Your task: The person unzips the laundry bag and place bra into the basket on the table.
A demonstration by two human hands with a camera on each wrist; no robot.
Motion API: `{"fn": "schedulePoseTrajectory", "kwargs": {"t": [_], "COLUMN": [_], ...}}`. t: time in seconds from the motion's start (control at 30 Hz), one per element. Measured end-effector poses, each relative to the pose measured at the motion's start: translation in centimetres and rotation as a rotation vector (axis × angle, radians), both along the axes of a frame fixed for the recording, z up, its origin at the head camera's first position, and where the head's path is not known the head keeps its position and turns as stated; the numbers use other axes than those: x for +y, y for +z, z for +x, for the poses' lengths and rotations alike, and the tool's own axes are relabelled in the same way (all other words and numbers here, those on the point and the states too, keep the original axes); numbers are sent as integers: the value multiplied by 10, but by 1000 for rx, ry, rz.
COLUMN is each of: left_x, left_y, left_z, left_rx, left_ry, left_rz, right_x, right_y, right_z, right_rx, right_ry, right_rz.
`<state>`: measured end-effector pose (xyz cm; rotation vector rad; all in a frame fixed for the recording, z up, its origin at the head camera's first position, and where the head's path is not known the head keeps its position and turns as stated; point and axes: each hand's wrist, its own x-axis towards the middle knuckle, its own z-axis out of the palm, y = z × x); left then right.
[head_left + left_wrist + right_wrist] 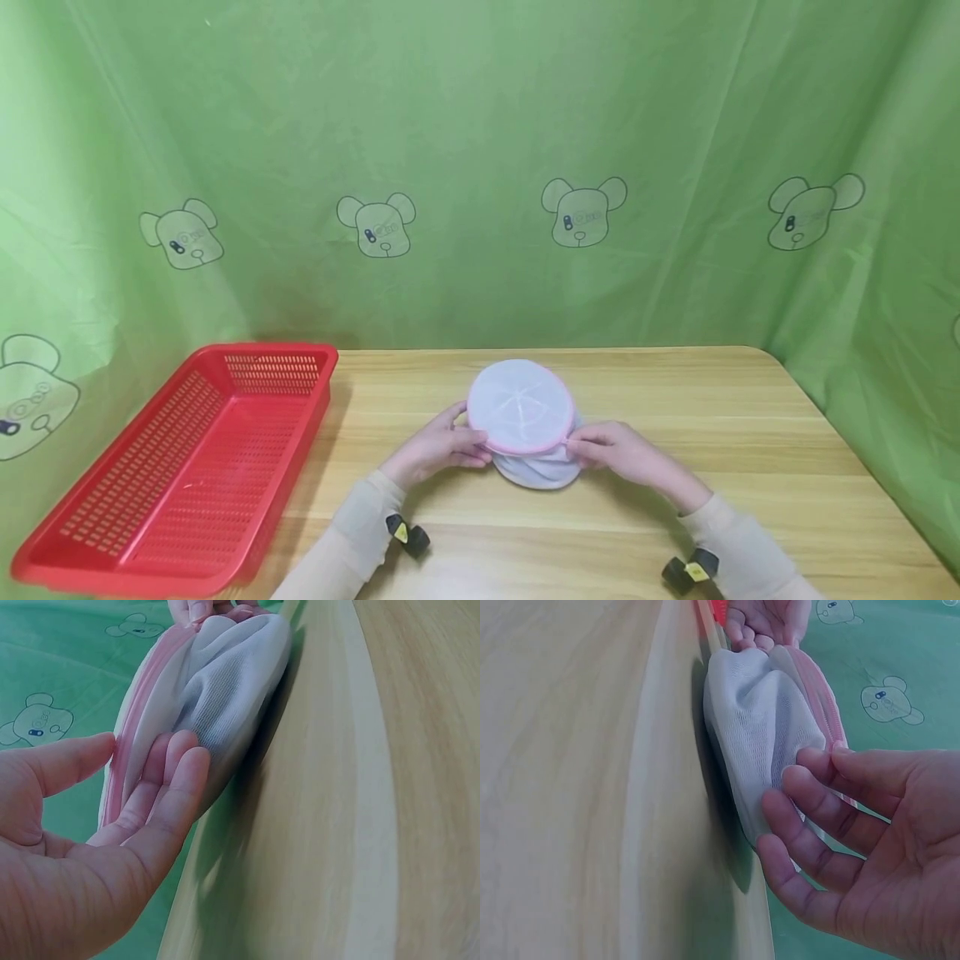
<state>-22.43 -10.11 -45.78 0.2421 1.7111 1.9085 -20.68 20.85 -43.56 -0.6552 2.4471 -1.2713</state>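
A round white mesh laundry bag with a pink zipper around its top edge stands on the wooden table, its soft side wall creased and partly collapsed. On the bag's left, my left hand holds the rim, thumb at the pink band and fingers curled against the mesh below. At the right front edge, the thumb and forefinger of my right hand pinch the zipper near its pull. In the right wrist view its other fingers are loosely bent beside the mesh wall. The bag's inside is hidden.
A red plastic basket with slotted walls stands at the table's left. The wooden table ends at a green curtain printed with bear heads. Dark wrist-worn devices sit on both sleeves.
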Motion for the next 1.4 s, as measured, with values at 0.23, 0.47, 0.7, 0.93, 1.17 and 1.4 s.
{"fn": "schedulePoseTrajectory", "kwargs": {"t": [0.23, 0.47, 0.7, 0.93, 1.17, 1.4], "left_x": [1, 2, 6, 9, 13, 16], "left_y": [-1, -2, -5, -7, -10, -13], "left_z": [-1, 1, 2, 3, 2, 2], "left_rx": [1, -2, -7, 10, 29, 16], "left_ry": [-21, -16, 3, 23, 35, 70], "left_rz": [8, 7, 7, -1, -14, -21], "right_x": [-4, -6, -8, -10, -10, -11], "right_y": [-4, -5, -4, -5, -7, -8], "right_z": [1, 2, 5, 5, 5, 4], "right_rx": [5, -1, 0, 4, 12, 27], "right_ry": [19, 46, 56, 79, 89, 122], "right_rz": [18, -13, -25, -30, -28, -27]}}
